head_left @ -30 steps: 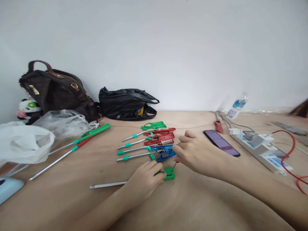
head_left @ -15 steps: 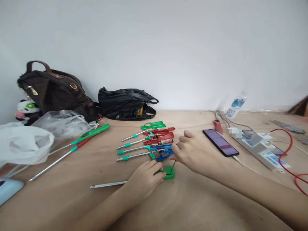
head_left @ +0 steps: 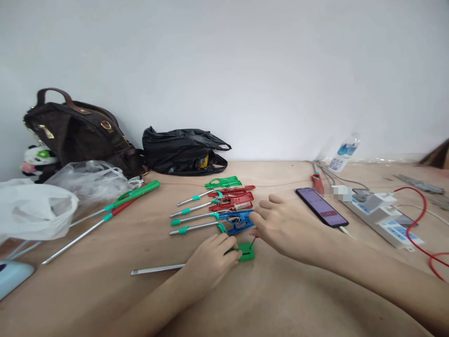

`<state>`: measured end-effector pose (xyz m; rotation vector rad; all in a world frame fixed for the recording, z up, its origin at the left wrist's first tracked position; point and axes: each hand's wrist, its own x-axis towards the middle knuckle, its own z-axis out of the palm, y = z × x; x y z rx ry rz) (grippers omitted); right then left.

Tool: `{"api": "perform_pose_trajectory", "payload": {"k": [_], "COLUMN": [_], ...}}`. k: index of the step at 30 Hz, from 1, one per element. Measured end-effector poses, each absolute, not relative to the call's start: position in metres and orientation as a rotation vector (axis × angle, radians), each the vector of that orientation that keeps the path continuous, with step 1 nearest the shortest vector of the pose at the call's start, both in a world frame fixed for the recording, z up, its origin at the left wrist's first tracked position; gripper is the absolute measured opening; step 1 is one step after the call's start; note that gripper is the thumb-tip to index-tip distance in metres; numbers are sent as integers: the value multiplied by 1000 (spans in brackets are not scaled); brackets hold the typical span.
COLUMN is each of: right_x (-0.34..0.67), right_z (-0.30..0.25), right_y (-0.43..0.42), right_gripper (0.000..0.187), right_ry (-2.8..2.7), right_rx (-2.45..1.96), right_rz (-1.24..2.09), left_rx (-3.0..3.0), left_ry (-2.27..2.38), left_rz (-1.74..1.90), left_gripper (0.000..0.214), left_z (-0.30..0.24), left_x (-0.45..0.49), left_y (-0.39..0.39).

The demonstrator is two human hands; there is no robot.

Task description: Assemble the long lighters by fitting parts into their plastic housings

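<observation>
My left hand [head_left: 215, 257] is closed around a green lighter [head_left: 247, 252] lying on the table, its long metal barrel [head_left: 157, 269] sticking out to the left. Between the fingers of my right hand [head_left: 271, 220] is a small screwdriver [head_left: 254, 241]; the fist covers most of its red handle. The thin shaft slants down to the right end of the green handle. Just beyond lie several long-nosed lighters with their casings apart, among them a blue lighter [head_left: 238, 222] and a red lighter [head_left: 233, 202] with wires showing. A green casing half [head_left: 224, 182] rests farthest back.
To the left are whole lighters [head_left: 136, 194], a white plastic bag [head_left: 38, 210] and a dark backpack [head_left: 80, 135]. A black plastic bag [head_left: 178, 152] stands by the wall. On the right are a phone [head_left: 322, 207], a power strip [head_left: 382, 220] with cables, and a bottle [head_left: 345, 152].
My right hand has tilted slightly and shifted a little down and right, with the screwdriver leaning more. My left hand and the green lighter stay in place.
</observation>
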<state>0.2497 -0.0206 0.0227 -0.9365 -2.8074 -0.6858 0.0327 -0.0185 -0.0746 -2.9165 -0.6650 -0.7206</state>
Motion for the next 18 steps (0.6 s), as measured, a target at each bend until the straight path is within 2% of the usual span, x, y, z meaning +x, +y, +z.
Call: {"api": "perform_pose_trajectory", "payload": {"k": [5, 9, 15, 18], "right_x": [249, 245, 250, 253], "right_z": [17, 18, 26, 25], "right_y": [-19, -21, -25, -20], "right_gripper": [9, 11, 7, 10], "right_ry": [-2820, -2813, -2884, -2868], "right_rx": [-970, -1066, -947, -939], "right_rz": [-457, -463, -397, -494], "left_rx": [-2906, -2895, -2912, -2919], "left_ry": [-660, -655, -644, -655], "left_rz": [-726, -754, -744, -730], "left_gripper": [23, 24, 26, 28], "left_z": [-75, -77, -75, -74], "left_x": [33, 32, 33, 33], "left_y": [-18, -18, -18, -19]}}
